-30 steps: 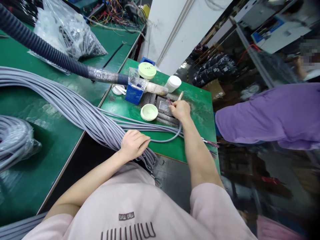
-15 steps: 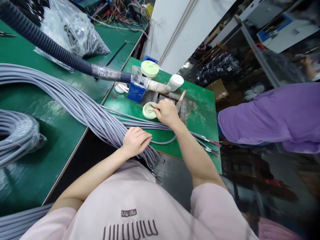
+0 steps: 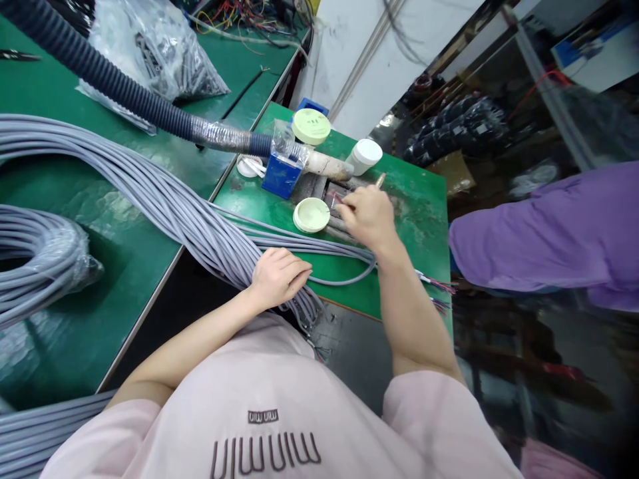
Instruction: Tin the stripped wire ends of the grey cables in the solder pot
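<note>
My right hand is closed, its fingers pinching the thin wire ends of a grey cable. Those wires point left, just right of a shallow pale-yellow round dish and over a dark, stained metal fixture. From under that hand the grey cable curves down in a loop. My left hand lies over a thick bundle of grey cables, fingers together and curled at its edge. Its palm side is hidden.
A dark corrugated hose ends in a pale nozzle beside a blue block. Behind are a yellow-lidded tub and a white jar. Stripped cable ends lie at the right edge. A purple-sleeved person is at the right.
My right hand has moved right with the wire ends, from over the pale dish to over the dark fixture. The left hand stays on the cable bundle. The whole view has shifted slightly.
</note>
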`<state>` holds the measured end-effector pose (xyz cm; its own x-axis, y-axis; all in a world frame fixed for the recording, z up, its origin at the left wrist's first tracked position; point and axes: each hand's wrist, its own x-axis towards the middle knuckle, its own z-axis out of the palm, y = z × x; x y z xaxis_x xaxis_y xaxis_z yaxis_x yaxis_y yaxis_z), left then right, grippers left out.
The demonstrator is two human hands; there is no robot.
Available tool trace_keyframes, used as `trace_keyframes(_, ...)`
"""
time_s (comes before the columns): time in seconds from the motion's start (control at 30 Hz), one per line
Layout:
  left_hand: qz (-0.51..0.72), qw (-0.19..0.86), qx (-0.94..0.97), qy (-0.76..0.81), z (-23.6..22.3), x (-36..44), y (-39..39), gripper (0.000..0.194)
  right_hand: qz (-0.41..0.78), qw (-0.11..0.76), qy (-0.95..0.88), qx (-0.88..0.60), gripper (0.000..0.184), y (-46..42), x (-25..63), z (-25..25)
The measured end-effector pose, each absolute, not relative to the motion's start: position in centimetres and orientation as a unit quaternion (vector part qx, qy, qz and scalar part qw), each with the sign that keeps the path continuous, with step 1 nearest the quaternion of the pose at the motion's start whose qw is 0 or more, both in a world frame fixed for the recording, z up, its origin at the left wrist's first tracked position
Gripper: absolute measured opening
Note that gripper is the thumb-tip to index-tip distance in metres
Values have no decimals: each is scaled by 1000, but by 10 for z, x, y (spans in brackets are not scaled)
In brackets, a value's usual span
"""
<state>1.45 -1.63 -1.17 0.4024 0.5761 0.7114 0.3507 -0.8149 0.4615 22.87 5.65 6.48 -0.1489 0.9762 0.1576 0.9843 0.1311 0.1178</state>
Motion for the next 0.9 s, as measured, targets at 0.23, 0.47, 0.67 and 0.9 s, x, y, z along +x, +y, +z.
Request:
trace_keyframes(0.23, 475, 123, 827, 276, -12, 15, -16, 9, -78, 18, -649, -756, 30, 72, 278, 48)
trace_keyframes(0.47, 476, 112, 827, 276, -11, 16, -16, 6, -64, -23, -625, -777, 33, 82, 277, 37)
trace_keyframes(0.67, 476, 118, 827, 274, -11, 16, -16, 8, -62, -29, -632, -772, 33, 84, 278, 33)
trace_keyframes(0.9, 465, 143, 826, 284, -15, 15, -16, 11, -52, 42, -637, -768, 26, 78, 280, 40)
